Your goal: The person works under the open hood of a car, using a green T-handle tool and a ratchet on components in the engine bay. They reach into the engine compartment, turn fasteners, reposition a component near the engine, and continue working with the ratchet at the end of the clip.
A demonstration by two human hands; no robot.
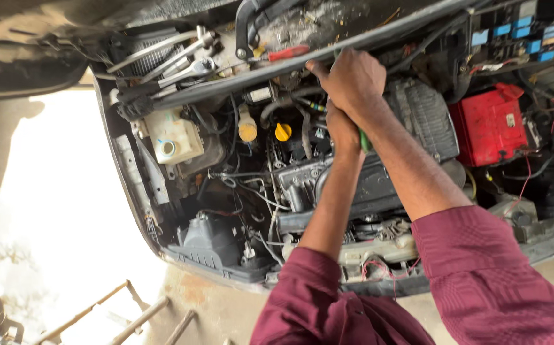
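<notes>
- The open engine bay (pixel 226 191) of a car fills the view, crowded with hoses and wiring.
- A red battery (pixel 488 124) sits at the right, well apart from the hands.
- A white fluid reservoir (pixel 173 135) sits at the left.
- The right hand (pixel 353 80) is curled closed over something near the dark cross bar (pixel 226 86); what it grips is hidden.
- The left hand (pixel 342 131), just below and touching the right, is wrapped tight round a green-handled tool (pixel 364 140) above the engine.
- Two yellow caps (pixel 282 131) stand just left of the hands.
</notes>
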